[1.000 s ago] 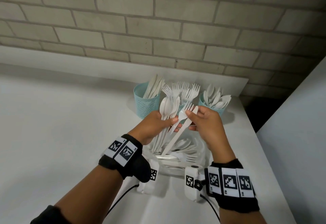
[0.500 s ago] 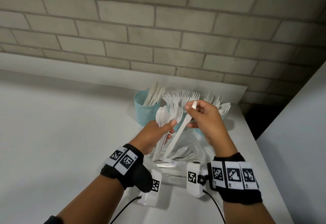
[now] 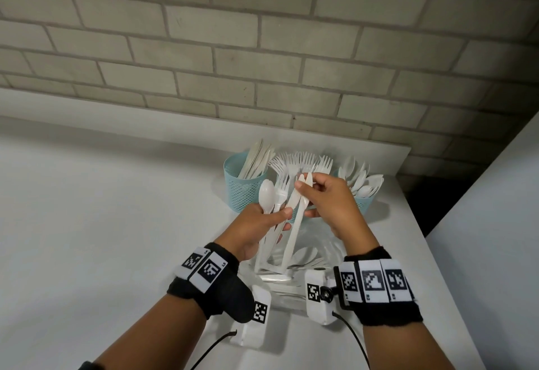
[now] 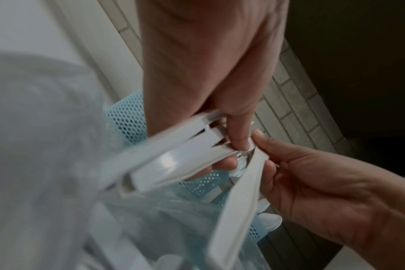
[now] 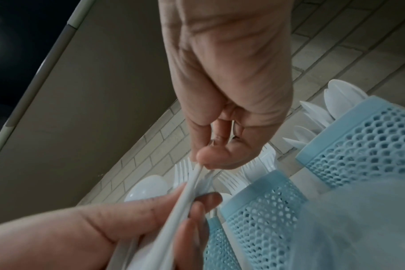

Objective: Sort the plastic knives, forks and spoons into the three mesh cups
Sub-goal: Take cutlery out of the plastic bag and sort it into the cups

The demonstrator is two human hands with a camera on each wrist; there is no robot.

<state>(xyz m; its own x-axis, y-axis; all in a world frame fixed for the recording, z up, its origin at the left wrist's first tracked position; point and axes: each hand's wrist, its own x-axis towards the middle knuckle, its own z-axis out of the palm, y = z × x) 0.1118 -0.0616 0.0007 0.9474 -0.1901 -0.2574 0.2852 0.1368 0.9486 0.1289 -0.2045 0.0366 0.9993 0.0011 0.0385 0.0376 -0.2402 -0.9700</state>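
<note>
My left hand grips a fan of white plastic cutlery by the handles, with a spoon and a fork standing up out of it. My right hand pinches the top end of a white knife that slants down beside that bundle. The wrist views show the bundle and the knife crossing at the fingertips. Behind the hands stand three light-blue mesh cups: the knife cup on the left, the fork cup in the middle, mostly hidden, and the spoon cup on the right.
A clear plastic container with more loose cutlery lies on the white table under my hands. A brick wall runs close behind the cups. The table's right edge drops off next to a white panel.
My right hand has drawn the knife up and apart from the left hand's bundle, and the knife now stands steeper. The left hand has kept its grip on the rest.
</note>
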